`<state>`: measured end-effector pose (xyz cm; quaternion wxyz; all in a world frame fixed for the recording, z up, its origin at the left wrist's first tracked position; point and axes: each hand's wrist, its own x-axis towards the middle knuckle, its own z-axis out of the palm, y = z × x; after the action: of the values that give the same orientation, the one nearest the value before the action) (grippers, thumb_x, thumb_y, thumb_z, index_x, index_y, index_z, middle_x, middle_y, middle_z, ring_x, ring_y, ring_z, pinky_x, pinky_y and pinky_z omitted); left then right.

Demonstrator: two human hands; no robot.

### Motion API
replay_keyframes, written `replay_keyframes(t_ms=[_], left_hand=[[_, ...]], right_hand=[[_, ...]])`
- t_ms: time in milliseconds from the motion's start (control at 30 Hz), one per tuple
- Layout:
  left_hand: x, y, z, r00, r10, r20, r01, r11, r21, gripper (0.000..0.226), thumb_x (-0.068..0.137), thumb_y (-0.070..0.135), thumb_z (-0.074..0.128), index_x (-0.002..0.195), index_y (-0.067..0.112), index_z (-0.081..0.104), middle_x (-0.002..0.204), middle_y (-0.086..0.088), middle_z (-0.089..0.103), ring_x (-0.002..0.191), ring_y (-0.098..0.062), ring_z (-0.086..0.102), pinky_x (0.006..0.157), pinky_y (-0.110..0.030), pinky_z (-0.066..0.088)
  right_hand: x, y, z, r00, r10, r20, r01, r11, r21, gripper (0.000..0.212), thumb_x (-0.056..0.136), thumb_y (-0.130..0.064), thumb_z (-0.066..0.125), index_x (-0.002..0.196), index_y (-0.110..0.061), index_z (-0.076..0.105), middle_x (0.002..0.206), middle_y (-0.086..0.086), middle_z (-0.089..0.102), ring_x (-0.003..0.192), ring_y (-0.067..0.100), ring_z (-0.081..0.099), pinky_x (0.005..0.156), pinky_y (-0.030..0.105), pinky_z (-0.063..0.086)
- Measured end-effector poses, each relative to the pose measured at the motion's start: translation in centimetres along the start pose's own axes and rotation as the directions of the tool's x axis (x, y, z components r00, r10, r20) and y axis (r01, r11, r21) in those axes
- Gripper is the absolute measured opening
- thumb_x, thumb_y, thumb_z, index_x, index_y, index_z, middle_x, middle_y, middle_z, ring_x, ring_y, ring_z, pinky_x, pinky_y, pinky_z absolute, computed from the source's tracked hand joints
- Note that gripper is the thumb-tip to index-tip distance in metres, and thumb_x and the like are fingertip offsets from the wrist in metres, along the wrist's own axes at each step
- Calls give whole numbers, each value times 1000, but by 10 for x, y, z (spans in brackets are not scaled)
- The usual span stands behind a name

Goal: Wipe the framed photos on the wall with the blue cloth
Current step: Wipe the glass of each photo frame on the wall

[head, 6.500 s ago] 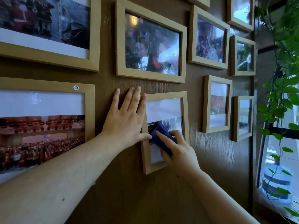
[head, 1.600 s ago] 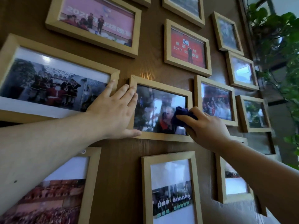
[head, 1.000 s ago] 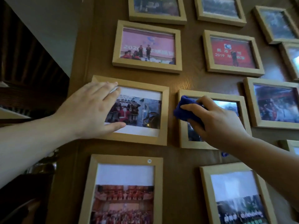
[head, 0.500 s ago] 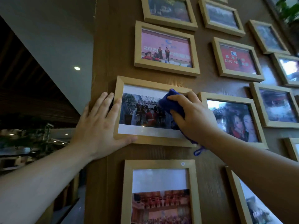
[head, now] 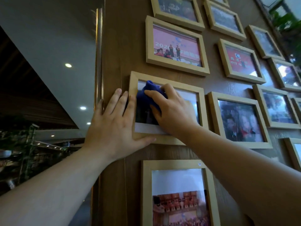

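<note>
Here the blue cloth, bunched into a wad, lies pressed against the glass of the leftmost framed photo in the middle row, at the centre of the picture, near that frame's upper left corner. Your right hand covers the cloth, fingers curled loosely over it and palm flat toward the glass, so the hand grips the wad while pushing it onto the pane. Your left hand lies open and spread beside it: the fingers rest across the frame's left rail and the wooden wall panel, the thumb runs under the bottom rail, apparently steadying the frame. The step in hand is judged to be the wiping of this photo, with the cloth at the left end of its pass. The next move probably calls for light, even pressure across the remaining glass, with the frame kept braced so that it does not swing. Outward lie the red-banner photo above, the portrait photo to the right, and the auditorium photo below.
</note>
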<state>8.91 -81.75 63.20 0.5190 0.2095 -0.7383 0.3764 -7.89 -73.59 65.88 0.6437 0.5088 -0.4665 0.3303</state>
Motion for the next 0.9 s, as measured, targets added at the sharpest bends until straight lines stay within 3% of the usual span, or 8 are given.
replay_keyframes(t_ms=[233, 333, 400, 500, 600, 733, 800, 900], left_hand=[[-1, -1, 2, 1000, 1, -9, -1, 1000, -4, 119, 65, 95, 19, 149, 11, 19, 158, -12, 25, 148, -23, 8, 111, -59, 28], [-1, -1, 1, 1000, -1, 4, 1, 1000, -4, 123, 62, 97, 19, 150, 11, 16, 159, -11, 22, 148, -22, 5, 111, -58, 28], [-1, -1, 1, 1000, -1, 12, 1, 1000, 3, 126, 59, 99, 17, 150, 12, 12, 160, -10, 18, 149, -21, 1, 112, -57, 26], [0, -2, 1, 1000, 0, 13, -1, 1000, 12, 127, 58, 99, 16, 151, 12, 10, 161, -11, 16, 149, -22, -1, 113, -57, 26], [0, -3, 1, 1000, 7, -1, -7, 1000, 2, 126, 60, 98, 18, 151, 11, 13, 160, -11, 19, 149, -23, 3, 112, -58, 27], [-1, -1, 2, 1000, 0, -15, 0, 1000, 0, 126, 59, 97, 22, 150, 10, 17, 159, -11, 23, 148, -22, 6, 111, -57, 30], [-1, -1, 2, 1000, -5, -11, 6, 1000, 8, 127, 58, 98, 22, 149, 10, 17, 159, -12, 23, 148, -23, 6, 111, -57, 30], [0, -1, 1, 1000, -3, 1, 3, 1000, 10, 128, 57, 99, 20, 149, 10, 14, 159, -11, 22, 148, -22, 4, 111, -57, 30]], right_hand=[[-27, 60, -13, 991, 136, -13, -135, 966, -222, 38, 91, -33, 53, 127, -23, 49, 109, 11, 52, 82, 30, 57, 54, 28, 28], [-30, 65, -14, 971, 240, -14, -238, 946, -220, 38, 90, -29, 55, 127, -22, 50, 108, 13, 53, 82, 33, 57, 54, 30, 29], [-27, 57, -14, 966, 257, -3, -253, 950, -184, 40, 91, -31, 52, 129, -22, 47, 110, 12, 52, 74, 26, 52, 52, 25, 26], [-21, 28, -15, 992, 118, 53, -112, 988, -105, 45, 90, -37, 49, 132, -24, 41, 116, 9, 49, 72, 12, 43, 50, 18, 27], [-16, -8, -15, 987, -92, 129, 96, 995, -23, 48, 89, -44, 41, 132, -23, 42, 115, 9, 50, 79, 17, 52, 56, 27, 44], [-21, -2, -24, 955, -231, 187, 234, 972, 3, 45, 91, -40, 43, 131, -21, 50, 112, 13, 53, 75, 24, 55, 51, 33, 47], [-31, 19, -30, 936, -262, 235, 282, 958, -57, 42, 91, -36, 49, 130, -20, 53, 110, 14, 54, 71, 25, 55, 50, 30, 41], [-48, 54, -40, 940, -193, 281, 239, 961, -139, 41, 89, -33, 53, 128, -20, 54, 110, 16, 54, 69, 28, 57, 49, 31, 42]])
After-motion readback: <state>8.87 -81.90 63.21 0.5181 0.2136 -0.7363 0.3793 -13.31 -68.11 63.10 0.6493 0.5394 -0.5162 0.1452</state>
